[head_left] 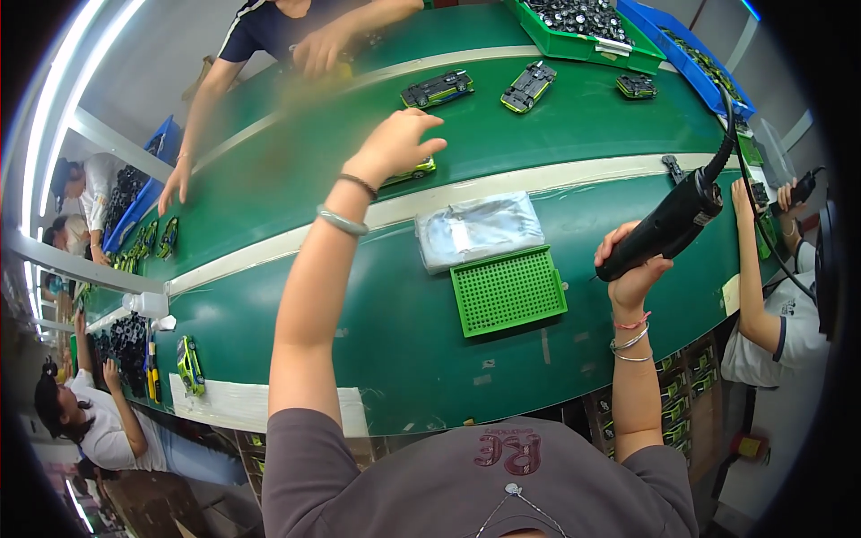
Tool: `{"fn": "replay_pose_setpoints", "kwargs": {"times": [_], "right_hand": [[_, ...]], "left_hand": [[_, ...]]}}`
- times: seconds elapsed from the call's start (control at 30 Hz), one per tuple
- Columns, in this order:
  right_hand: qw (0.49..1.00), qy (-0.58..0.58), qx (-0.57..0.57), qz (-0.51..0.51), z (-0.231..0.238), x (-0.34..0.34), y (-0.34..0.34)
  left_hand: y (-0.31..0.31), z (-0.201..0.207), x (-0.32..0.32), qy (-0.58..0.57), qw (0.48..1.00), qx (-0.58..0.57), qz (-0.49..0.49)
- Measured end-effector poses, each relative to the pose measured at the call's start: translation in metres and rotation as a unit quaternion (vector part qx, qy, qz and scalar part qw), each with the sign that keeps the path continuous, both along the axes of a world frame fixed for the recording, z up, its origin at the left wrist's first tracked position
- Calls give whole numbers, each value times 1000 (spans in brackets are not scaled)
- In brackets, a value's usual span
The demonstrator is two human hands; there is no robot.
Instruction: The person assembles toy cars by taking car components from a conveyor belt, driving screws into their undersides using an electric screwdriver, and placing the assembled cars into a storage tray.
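a green conveyor belt (pixel 574 117) is spread across the view. a green perforated tray (pixel 508 290) lies on the near bench. a black electric screwdriver (pixel 668 224) is gripped in the right hand (pixel 632 269). a small toy car (pixel 411 169) is reached for by the left hand (pixel 393 143), fingers loosely curled, just above it.

A perforated tray (pixel 508 290) is set on the belt (pixel 359 341) right in front, with a plastic bag (pixel 480 229) touching its far edge. Past those, a toy car (pixel 413 169) is found under the left hand (pixel 395 143). A power screwdriver (pixel 668 224) is held off to the right by the right hand (pixel 632 269).
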State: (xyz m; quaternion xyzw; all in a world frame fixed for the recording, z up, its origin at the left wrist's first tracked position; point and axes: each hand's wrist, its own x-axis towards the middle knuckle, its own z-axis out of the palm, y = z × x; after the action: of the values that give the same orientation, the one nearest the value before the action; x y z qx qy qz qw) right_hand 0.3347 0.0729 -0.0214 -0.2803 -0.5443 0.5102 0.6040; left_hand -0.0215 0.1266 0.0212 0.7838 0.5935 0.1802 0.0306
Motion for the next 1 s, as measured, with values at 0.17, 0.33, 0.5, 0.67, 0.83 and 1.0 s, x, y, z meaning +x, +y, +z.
{"fn": "replay_pose_setpoints", "kwargs": {"times": [0.17, 0.33, 0.5, 0.67, 0.83, 1.0], "right_hand": [[999, 31, -15, -24, -1, 5, 2], [966, -209, -35, -149, 20, 8, 10], [784, -578, -49, -222, 27, 14, 9], [678, -704, -17, -209, 25, 10, 2], [896, -396, 137, -144, 40, -30, -12], [967, -70, -77, 235, 42, -110, -38]], "left_hand": [[-33, -16, 3, 117, 991, -37, 61], [-117, -11, -101, 52, 978, -104, 175], [-160, 13, -117, -317, 921, -115, 197], [-159, 14, -31, -706, 704, -69, -38], [-142, 9, 40, -809, 557, -165, -87], [-142, 11, 99, -745, 648, -157, -23]]}}
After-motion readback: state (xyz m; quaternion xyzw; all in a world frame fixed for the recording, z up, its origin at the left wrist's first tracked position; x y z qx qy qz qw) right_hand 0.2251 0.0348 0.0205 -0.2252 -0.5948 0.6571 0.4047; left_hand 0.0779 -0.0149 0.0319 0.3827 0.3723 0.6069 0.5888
